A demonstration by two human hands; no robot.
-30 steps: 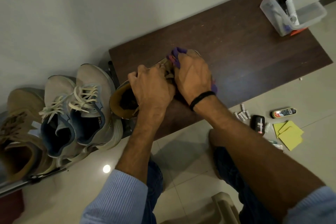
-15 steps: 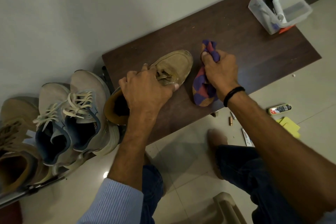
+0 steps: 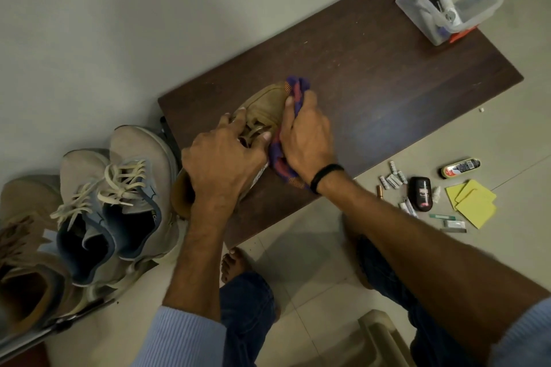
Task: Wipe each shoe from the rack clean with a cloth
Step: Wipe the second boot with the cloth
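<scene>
The left hand point(image 3: 220, 164) curls over the laces of one tan suede shoe point(image 3: 265, 101), gripping it on the dark wooden table point(image 3: 387, 83). The right hand point(image 3: 307, 137) clutches one purple-and-red cloth point(image 3: 296, 89), fingers curled round it, and presses it against the shoe's toe side. The shoe lies between both hands. Two grey-blue sneakers point(image 3: 119, 188) sit on the rack to the left.

Dark wooden bench point(image 3: 387, 92) bears a tan shoe point(image 3: 265, 101) and clear tub point(image 3: 417, 13).
</scene>
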